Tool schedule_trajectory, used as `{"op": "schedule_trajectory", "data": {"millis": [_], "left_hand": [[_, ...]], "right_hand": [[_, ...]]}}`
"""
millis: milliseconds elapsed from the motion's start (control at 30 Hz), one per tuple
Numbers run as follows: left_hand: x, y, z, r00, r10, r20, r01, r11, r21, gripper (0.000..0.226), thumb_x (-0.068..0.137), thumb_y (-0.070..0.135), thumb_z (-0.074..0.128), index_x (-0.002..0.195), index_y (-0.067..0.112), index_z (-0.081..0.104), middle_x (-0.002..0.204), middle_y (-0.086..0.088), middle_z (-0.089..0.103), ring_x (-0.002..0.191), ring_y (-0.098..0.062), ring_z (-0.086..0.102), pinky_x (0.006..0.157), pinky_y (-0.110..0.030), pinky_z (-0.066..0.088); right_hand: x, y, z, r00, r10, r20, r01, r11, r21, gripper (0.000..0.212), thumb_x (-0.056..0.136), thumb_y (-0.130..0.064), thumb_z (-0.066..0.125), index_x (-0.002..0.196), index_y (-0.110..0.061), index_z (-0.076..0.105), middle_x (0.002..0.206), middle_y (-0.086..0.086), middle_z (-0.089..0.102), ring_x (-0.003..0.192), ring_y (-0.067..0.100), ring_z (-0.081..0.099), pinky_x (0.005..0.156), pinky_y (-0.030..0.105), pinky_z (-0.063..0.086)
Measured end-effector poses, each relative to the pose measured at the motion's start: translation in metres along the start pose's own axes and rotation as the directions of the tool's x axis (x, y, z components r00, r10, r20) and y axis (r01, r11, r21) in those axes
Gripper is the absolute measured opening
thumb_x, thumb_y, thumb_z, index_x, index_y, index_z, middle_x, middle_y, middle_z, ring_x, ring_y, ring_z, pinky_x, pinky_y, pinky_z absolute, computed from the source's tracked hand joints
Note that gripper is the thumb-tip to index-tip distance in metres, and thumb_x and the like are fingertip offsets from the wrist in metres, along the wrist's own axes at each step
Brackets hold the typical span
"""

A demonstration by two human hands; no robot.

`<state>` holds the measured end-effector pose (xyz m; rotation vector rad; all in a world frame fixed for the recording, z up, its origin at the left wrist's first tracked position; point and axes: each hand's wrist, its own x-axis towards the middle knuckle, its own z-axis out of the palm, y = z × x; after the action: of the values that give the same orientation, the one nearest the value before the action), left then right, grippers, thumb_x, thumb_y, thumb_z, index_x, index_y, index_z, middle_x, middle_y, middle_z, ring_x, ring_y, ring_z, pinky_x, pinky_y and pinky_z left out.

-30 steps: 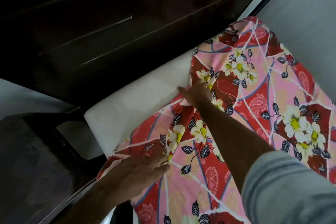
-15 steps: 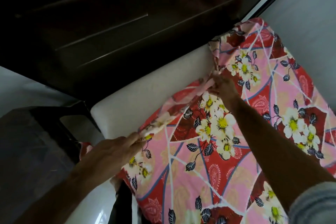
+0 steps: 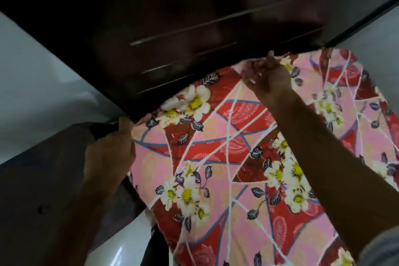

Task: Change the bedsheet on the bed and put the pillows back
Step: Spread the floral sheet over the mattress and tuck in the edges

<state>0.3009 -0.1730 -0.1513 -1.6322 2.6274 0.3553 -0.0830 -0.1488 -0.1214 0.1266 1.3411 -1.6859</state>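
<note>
Floral bedsheet (image 3: 226,157) is gripped at its top edge by the headboard (image 3: 172,39): left hand (image 3: 110,149) & right hand (image 3: 266,75) both pinched shut. Soft, light, prob best held at corners.

Your left hand (image 3: 109,149) is low on the left, back toward you, fingers curled and thumb up, pinching the bedsheet (image 3: 216,157) at its near top corner. Your right hand (image 3: 266,75) reaches farther ahead, fingers bent and gripping the same top edge. Both forearms are bare and stretched forward; a grey sleeve (image 3: 382,250) is pushed up your right arm
</note>
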Motion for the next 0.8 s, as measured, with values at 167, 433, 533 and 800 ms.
{"op": "schedule_trajectory", "data": {"millis": [167, 433, 533, 800], "left_hand": [[0.003, -0.027, -0.002, 0.977, 0.182, -0.112, -0.174, 0.982, 0.076, 0.042, 0.073, -0.002, 0.078, 0.105, 0.008, 0.052, 0.069, -0.015, 0.061, 0.041, -0.036, 0.058, 0.041, -0.033, 0.038], [0.032, -0.082, -0.022, 0.896, 0.424, -0.134, -0.372, 0.88, 0.294, 0.036, 0.076, 0.007, 0.055, 0.113, 0.005, 0.057, 0.081, -0.021, 0.058, 0.049, -0.038, 0.056, 0.045, -0.04, 0.042], [0.048, -0.094, -0.032, 0.924, 0.364, -0.116, -0.306, 0.887, 0.346, 0.031, 0.091, 0.017, 0.046, 0.119, 0.008, 0.055, 0.09, -0.018, 0.053, 0.056, -0.039, 0.057, 0.049, -0.045, 0.041], [0.052, -0.108, -0.026, 0.913, 0.407, -0.011, -0.366, 0.833, 0.415, 0.036, 0.093, 0.021, 0.043, 0.123, 0.006, 0.054, 0.091, -0.019, 0.058, 0.069, -0.041, 0.061, 0.059, -0.049, 0.04]], "right_hand": [[0.007, -0.005, 0.025, 0.999, -0.047, -0.007, 0.048, 0.998, 0.038, 0.061, 0.106, -0.038, 0.041, 0.048, -0.021, 0.052, 0.058, -0.006, 0.056, 0.062, 0.011, 0.064, 0.067, 0.026, 0.034], [-0.001, -0.005, 0.052, 0.984, -0.155, 0.082, 0.105, 0.896, 0.431, 0.063, 0.106, -0.026, 0.042, 0.044, -0.015, 0.051, 0.047, -0.001, 0.051, 0.05, 0.015, 0.056, 0.072, 0.026, 0.042], [-0.003, -0.002, 0.058, 0.982, -0.15, 0.118, 0.072, 0.863, 0.5, 0.061, 0.104, -0.025, 0.042, 0.045, -0.014, 0.05, 0.045, -0.001, 0.05, 0.048, 0.015, 0.055, 0.07, 0.026, 0.04], [0.005, 0.004, 0.048, 0.989, -0.112, 0.097, 0.059, 0.898, 0.436, 0.055, 0.1, -0.022, 0.044, 0.046, -0.016, 0.049, 0.044, -0.003, 0.046, 0.046, 0.016, 0.052, 0.07, 0.028, 0.04]]}}
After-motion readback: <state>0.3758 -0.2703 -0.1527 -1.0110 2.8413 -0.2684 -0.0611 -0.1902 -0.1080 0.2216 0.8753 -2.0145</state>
